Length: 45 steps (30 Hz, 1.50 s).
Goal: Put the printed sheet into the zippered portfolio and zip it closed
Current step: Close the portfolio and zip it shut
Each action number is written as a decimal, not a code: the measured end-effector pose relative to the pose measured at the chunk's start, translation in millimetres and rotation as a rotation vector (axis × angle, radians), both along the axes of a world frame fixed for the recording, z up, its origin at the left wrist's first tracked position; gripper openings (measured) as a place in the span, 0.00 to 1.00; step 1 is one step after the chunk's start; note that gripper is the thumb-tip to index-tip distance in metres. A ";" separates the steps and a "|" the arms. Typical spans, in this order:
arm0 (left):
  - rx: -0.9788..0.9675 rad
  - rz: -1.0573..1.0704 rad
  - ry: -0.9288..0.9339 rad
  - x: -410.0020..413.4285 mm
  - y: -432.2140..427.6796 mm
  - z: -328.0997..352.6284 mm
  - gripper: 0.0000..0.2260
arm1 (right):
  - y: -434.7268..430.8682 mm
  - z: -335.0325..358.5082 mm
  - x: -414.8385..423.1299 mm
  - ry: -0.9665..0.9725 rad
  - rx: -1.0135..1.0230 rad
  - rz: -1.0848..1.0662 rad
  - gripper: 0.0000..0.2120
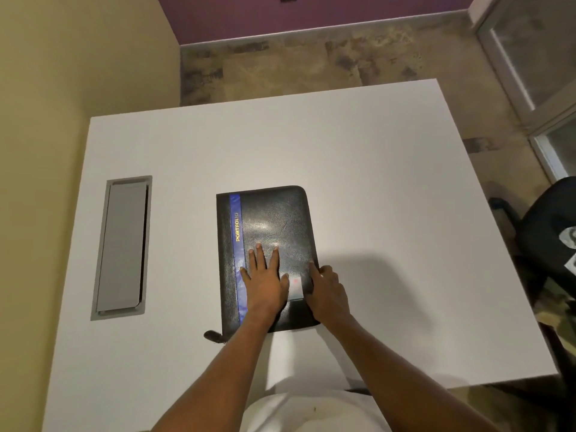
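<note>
Left fingers [260, 255] flat on black portfolio [274, 219], white table [374, 182], purple wall [311, 14].

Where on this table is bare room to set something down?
Bare white table runs right of the black leather portfolio and beyond its far edge; a narrower strip lies between it and the grey recessed hatch. Crowded: its near half, with left hand and right hand on it.

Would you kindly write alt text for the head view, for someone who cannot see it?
A closed black zippered portfolio lies on a white table; the left hand presses flat on its cover while the right hand pinches its right edge.
</note>
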State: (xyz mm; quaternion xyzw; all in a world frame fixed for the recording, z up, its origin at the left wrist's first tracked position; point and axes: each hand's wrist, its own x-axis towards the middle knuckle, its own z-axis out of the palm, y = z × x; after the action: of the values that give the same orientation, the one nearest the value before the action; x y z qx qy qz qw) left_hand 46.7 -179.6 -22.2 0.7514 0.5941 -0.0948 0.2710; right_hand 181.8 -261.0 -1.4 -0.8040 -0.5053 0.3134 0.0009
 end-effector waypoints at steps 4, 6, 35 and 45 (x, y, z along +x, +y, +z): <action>0.075 0.003 -0.066 -30.1 -13.1 4.6 0.30 | -5.6 3.6 -3.5 0.013 0.022 -0.066 0.33; 0.099 0.034 -0.082 -50.8 -21.7 7.3 0.30 | -10.6 6.7 -8.8 -0.038 0.103 -0.092 0.31; 0.049 0.434 -0.122 -182.5 -107.6 -2.3 0.06 | -64.2 -26.4 -193.5 0.325 0.057 -0.084 0.15; 0.040 0.341 -0.089 -190.2 -101.2 0.7 0.09 | -63.5 -38.3 -211.7 0.121 0.218 -0.128 0.09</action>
State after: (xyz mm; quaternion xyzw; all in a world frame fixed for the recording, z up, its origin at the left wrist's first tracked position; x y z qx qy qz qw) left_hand -143.5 -280.7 -21.5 0.6485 0.7020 -0.0021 0.2943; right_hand -29.8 -324.5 -39.7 -0.8093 -0.4831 0.3041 0.1387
